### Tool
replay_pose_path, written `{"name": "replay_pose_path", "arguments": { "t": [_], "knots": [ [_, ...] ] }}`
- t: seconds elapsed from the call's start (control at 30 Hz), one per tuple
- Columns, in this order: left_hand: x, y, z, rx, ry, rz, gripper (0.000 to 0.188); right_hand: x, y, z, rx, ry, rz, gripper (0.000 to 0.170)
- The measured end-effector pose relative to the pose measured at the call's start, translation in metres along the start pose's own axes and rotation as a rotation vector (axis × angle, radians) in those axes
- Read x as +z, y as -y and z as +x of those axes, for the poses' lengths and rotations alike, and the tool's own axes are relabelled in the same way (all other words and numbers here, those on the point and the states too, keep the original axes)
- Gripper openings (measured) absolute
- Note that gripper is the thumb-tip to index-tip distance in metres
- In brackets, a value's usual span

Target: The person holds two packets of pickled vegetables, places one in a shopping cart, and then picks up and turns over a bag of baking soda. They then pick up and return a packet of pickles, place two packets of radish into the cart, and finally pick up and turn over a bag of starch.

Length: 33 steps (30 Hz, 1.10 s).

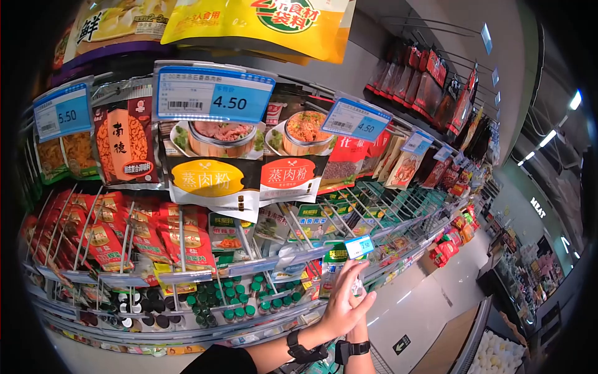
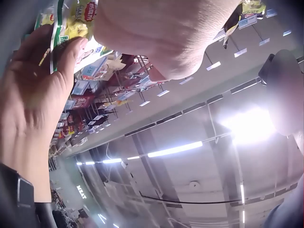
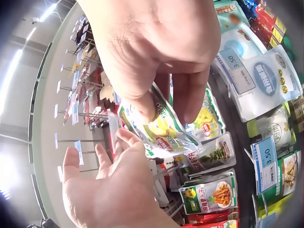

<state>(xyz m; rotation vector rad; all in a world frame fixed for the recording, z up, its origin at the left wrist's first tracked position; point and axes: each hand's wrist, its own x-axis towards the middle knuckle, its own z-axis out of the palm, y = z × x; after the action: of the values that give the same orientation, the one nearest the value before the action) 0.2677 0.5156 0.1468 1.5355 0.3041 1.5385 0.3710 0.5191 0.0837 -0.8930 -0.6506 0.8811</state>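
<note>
In the right wrist view, my right hand [image 3: 156, 52] pinches a green, white and yellow food packet [image 3: 164, 135] between thumb and fingers. Below and left of it my left hand [image 3: 114, 190] is held palm up with spread fingers, its fingertips close to the packet's edge; contact cannot be told. The left wrist view shows my right hand [image 2: 33, 95] with its thumb on the packet [image 2: 78, 21], while my left hand [image 2: 156, 33] fills the top, fingers hidden. From the head, my left hand [image 1: 338, 310] overlaps my right hand [image 1: 358, 330] beside the lower rack.
Hanging pouches [image 1: 212, 181] with blue price tags [image 1: 215, 93] fill the upper rack. Red packets [image 1: 180, 234] hang lower, above green-capped jars [image 1: 237, 302]. Right of the rack lies a floor aisle [image 1: 405, 318], with a crate of white items [image 1: 498, 355] at its near side.
</note>
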Motion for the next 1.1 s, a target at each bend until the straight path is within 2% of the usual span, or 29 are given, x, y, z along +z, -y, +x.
{"name": "replay_pose_path", "arguments": {
  "t": [0.03,0.07,0.1,0.2,0.43,0.6,0.7,0.8,0.97,1.07,1.1],
  "knots": [
    [0.0,0.0,0.0,-0.015,0.03,-0.019,0.065,0.008,0.007,0.011,0.004,0.006,-0.004,0.03],
    [0.0,0.001,-0.002,-0.031,0.061,-0.038,0.069,-0.001,0.006,-0.007,0.008,0.01,-0.007,0.03],
    [0.002,0.007,-0.004,-0.018,0.061,-0.017,0.071,0.007,0.006,0.012,0.013,0.013,-0.011,0.03],
    [0.001,0.003,-0.005,-0.044,0.055,-0.079,0.071,-0.004,0.002,0.006,0.027,0.016,-0.03,0.03],
    [-0.003,0.006,-0.007,-0.015,0.039,-0.083,0.067,0.015,-0.008,0.016,0.071,0.027,-0.062,0.029],
    [-0.013,0.006,-0.009,-0.08,0.054,-0.126,0.066,0.017,-0.01,0.021,0.103,0.036,-0.07,0.028],
    [-0.018,0.01,-0.01,-0.027,0.084,0.032,0.065,0.029,-0.014,0.028,0.128,0.047,-0.071,0.028],
    [-0.018,0.009,-0.012,-0.061,0.073,-0.043,0.063,0.033,-0.011,0.034,0.147,0.047,-0.066,0.028],
    [-0.021,0.006,-0.016,-0.046,0.086,0.014,0.061,0.043,-0.003,0.047,0.172,0.028,-0.044,0.028],
    [-0.026,0.001,-0.021,-0.112,0.114,-0.017,0.057,0.038,-0.012,0.049,0.124,0.05,0.178,0.039],
    [-0.031,0.005,-0.024,-0.054,0.141,0.089,0.056,0.018,-0.026,0.057,0.155,0.019,0.108,0.047]
  ]
}}
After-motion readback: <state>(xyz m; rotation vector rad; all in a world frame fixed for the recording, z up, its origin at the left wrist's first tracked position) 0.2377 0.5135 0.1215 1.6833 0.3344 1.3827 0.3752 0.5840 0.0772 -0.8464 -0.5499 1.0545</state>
